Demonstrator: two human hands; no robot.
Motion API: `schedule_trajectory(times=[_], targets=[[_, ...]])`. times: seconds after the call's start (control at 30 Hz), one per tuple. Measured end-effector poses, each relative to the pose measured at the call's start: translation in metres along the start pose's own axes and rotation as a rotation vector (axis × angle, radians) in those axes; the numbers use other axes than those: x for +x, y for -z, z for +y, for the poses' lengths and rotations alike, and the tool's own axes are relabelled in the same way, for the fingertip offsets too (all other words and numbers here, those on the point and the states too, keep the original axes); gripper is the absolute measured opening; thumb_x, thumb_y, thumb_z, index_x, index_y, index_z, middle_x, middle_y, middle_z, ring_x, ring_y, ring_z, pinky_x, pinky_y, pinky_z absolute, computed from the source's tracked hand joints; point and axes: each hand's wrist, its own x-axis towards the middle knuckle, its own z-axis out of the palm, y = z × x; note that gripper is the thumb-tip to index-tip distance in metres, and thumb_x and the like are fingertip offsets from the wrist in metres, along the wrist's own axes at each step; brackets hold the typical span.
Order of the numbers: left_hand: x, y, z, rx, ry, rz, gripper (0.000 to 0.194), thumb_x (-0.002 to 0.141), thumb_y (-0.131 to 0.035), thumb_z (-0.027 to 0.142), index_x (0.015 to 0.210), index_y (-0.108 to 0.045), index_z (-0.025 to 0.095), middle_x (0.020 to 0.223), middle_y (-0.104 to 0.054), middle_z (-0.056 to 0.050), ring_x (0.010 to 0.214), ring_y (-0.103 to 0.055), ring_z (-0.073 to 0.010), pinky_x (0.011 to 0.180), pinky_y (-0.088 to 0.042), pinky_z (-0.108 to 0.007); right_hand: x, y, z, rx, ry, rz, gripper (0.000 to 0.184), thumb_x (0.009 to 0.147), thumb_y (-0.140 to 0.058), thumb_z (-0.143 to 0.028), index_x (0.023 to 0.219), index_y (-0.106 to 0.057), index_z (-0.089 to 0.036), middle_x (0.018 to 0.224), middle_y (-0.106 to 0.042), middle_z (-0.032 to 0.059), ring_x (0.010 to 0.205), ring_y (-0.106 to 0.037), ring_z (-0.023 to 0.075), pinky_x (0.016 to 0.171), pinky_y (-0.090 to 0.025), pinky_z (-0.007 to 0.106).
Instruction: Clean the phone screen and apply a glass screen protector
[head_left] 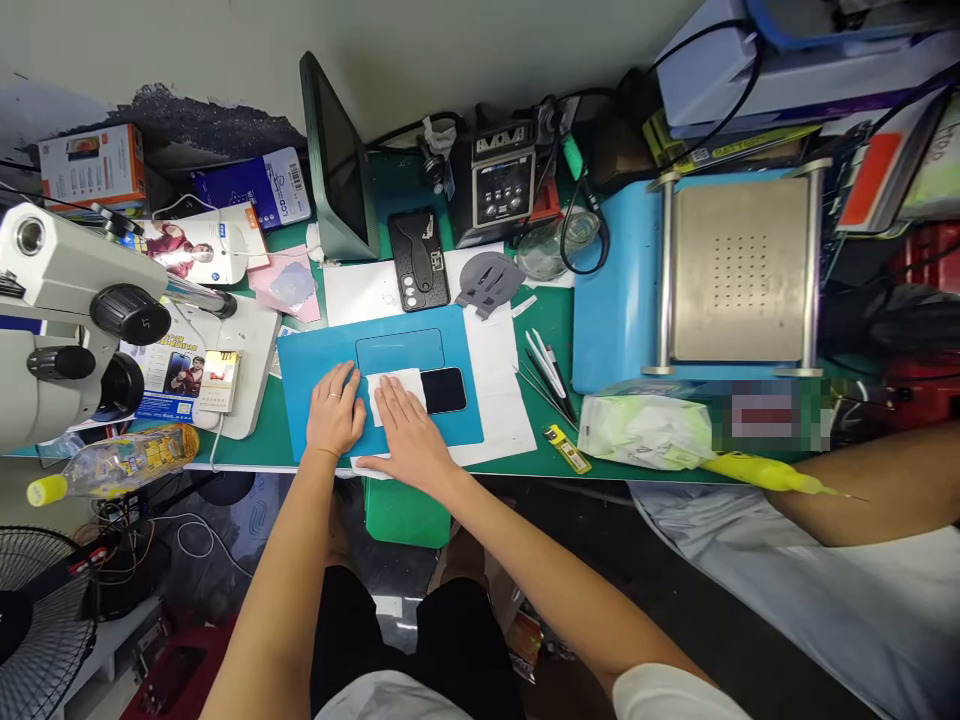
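A dark-screened phone [444, 390] lies on a blue mat [315, 350], its left part covered by a folded white wipe [405, 382]. My right hand [409, 435] rests flat on this wipe with fingers stretched out, pressing it over the phone. Beside the wipe's left edge, my left hand [335, 412] lies on the mat, fingers slightly bent and thumb toward the phone; a ring shows on one finger. Whether the left thumb touches the phone cannot be made out. Above the phone, a clear rectangular sheet with a dark outline [400, 350] lies on the mat.
Behind the mat are a black phone case [418, 260] and a grey plastic piece [490, 282]. Tweezers [551, 365] lie to the right, before a metal-topped blue machine [739, 270]. A microscope [75, 320] and bottle [120, 462] stand left. Another person's arm [892, 480] is at right.
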Motion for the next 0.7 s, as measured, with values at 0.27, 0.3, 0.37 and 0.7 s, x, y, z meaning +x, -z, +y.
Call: schedule_trajectory(times=[0.27, 0.3, 0.37, 0.7], targets=[[0.002, 0.001, 0.004, -0.022, 0.006, -0.003, 0.050, 0.097, -0.051, 0.031, 0.144, -0.057, 0.016, 0.154, -0.053, -0.017, 0.145, -0.047, -0.0340, 0.119, -0.038, -0.052, -0.040, 0.014, 0.057, -0.018, -0.072, 0.013, 0.115, 0.095, -0.050, -0.071, 0.165, 0.011, -0.003, 0.173, -0.007, 0.0260, 0.163, -0.005, 0.0370, 0.127, -0.021, 0.059], [0.002, 0.001, 0.004, -0.022, 0.001, -0.002, 0.050, 0.097, -0.051, 0.031, 0.143, -0.057, 0.015, 0.154, -0.053, -0.017, 0.145, -0.047, -0.0343, 0.119, -0.038, -0.052, -0.039, 0.015, 0.059, -0.020, -0.089, 0.020, 0.116, 0.095, -0.049, -0.071, 0.165, 0.013, -0.003, 0.174, -0.005, 0.0258, 0.163, -0.004, 0.0372, 0.128, -0.020, 0.059], [0.002, 0.001, 0.005, -0.009, -0.012, 0.008, 0.050, 0.097, -0.051, 0.032, 0.143, -0.057, 0.014, 0.154, -0.053, -0.018, 0.145, -0.047, -0.0343, 0.119, -0.038, -0.052, -0.030, 0.014, 0.055, -0.016, -0.124, 0.041, 0.119, 0.094, -0.049, -0.074, 0.164, 0.015, -0.003, 0.174, -0.003, 0.0257, 0.163, -0.002, 0.0378, 0.128, -0.018, 0.060], [0.003, -0.003, 0.005, -0.050, -0.011, 0.001, 0.051, 0.096, -0.049, 0.031, 0.144, -0.055, 0.014, 0.155, -0.051, -0.017, 0.146, -0.044, -0.0331, 0.122, -0.035, -0.050, -0.011, 0.000, 0.008, 0.013, -0.011, -0.002, 0.115, 0.092, -0.048, -0.077, 0.165, -0.007, 0.002, 0.174, -0.010, 0.0246, 0.163, -0.006, 0.0347, 0.130, -0.015, 0.051]])
